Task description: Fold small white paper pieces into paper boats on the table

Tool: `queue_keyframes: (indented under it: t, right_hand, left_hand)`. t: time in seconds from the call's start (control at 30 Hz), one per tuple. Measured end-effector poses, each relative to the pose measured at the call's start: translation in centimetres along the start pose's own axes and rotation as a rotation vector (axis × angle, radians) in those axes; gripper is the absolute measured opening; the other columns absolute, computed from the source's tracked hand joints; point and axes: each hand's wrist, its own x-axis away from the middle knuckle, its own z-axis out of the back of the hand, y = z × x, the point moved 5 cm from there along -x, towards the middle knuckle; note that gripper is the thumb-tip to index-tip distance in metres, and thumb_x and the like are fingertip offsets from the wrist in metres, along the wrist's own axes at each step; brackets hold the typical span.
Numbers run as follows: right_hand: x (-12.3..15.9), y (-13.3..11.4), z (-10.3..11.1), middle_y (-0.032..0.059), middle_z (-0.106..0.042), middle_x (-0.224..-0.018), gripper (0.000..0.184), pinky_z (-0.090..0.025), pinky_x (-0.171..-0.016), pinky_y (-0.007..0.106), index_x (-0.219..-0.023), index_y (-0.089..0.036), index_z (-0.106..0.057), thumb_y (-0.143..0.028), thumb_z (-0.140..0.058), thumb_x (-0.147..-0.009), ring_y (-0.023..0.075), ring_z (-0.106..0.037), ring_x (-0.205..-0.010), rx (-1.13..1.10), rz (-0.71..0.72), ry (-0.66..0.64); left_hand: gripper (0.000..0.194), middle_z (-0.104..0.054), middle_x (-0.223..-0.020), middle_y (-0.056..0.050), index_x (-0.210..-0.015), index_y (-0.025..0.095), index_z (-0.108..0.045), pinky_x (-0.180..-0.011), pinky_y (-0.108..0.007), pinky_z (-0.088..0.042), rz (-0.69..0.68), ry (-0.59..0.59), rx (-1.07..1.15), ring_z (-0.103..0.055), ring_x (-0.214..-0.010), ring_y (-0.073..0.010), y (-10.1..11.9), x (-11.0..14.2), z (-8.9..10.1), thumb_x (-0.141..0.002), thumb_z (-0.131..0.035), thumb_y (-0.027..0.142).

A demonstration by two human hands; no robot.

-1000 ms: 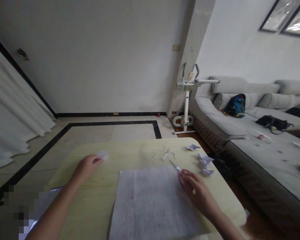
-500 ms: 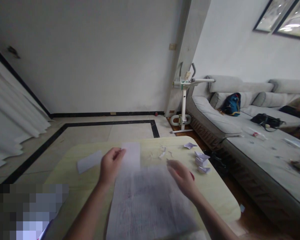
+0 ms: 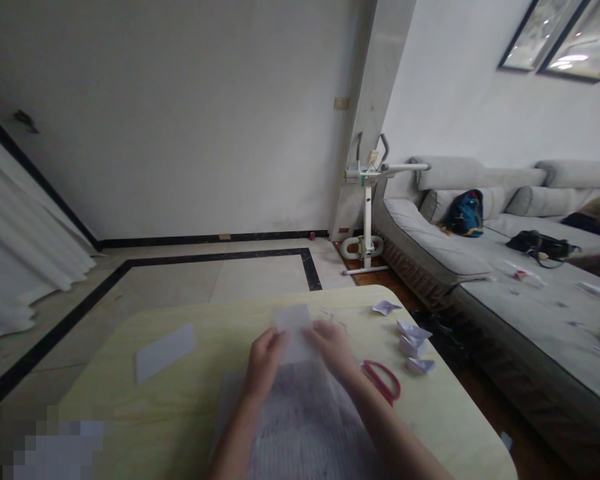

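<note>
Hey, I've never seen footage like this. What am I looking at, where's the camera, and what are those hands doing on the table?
There is no machine here, just a person's two bare hands. The camera is worn on that person's head, looking forward and down, so you see roughly what they see.

The left hand holds a small white sheet at one side. The right hand is at the opposite side; blur hides its exact grip.

On the pale table, a large printed sheet lies beneath the forearms. To the left is a white paper strip; to the right are red-handled scissors, partly hidden by the forearm, and folded paper pieces.
</note>
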Motion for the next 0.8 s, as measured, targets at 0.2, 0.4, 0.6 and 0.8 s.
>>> queue_keyframes:
  t: [0.2,0.4,0.6,0.8]
  right_hand:
    - [0.1,2.6,0.1,0.0019,-0.063,-0.068,0.027,-0.041,-0.052,0.023,-0.083,-0.015,-0.065,-0.039,-0.065,-0.072,0.0147,-0.054,-0.058,-0.189,-0.101,-0.043]
    - [0.8,2.9,0.1,0.0014,-0.063,-0.072,0.029,-0.04,-0.053,0.022,-0.088,-0.016,-0.064,-0.04,-0.068,-0.071,0.0138,-0.055,-0.06,-0.288,-0.094,-0.115]
    - [1.5,1.9,0.3,0.0022,-0.065,-0.078,0.022,-0.043,-0.058,0.024,-0.087,-0.017,-0.067,-0.034,-0.066,-0.074,0.0161,-0.058,-0.067,-0.215,-0.053,-0.169]
    - [1.2,1.3,0.1,0.0051,-0.068,-0.092,0.027,-0.046,-0.076,0.029,-0.094,-0.017,-0.068,-0.039,-0.061,-0.08,0.0205,-0.06,-0.088,-0.136,0.055,-0.135]
  left_hand:
    - [0.027,-0.068,-0.071,-0.004,-0.073,0.019,-0.066,-0.06,-0.028,-0.047,0.079,-0.04,0.156,-0.063,-0.07,-0.0208,-1.2,-0.2,0.1,-0.074,-0.061,0.045]
    - [0.049,-0.071,-0.076,-0.011,-0.091,0.017,-0.068,-0.061,-0.034,-0.051,0.371,-0.285,0.444,-0.067,-0.073,-0.0254,-3.5,0.0,-1.4,-0.075,-0.054,0.061]
    - [0.035,-0.07,-0.081,-0.009,-0.096,0.015,-0.068,-0.054,-0.026,-0.047,0.372,-0.481,0.443,-0.064,-0.063,-0.0185,-4.0,1.9,-2.4,-0.072,-0.069,0.041]
    - [0.033,-0.07,-0.087,-0.004,-0.097,0.019,-0.066,-0.057,-0.022,-0.045,0.119,-0.083,0.239,-0.064,-0.072,-0.0164,-3.0,0.5,-0.6,-0.07,-0.07,0.037]
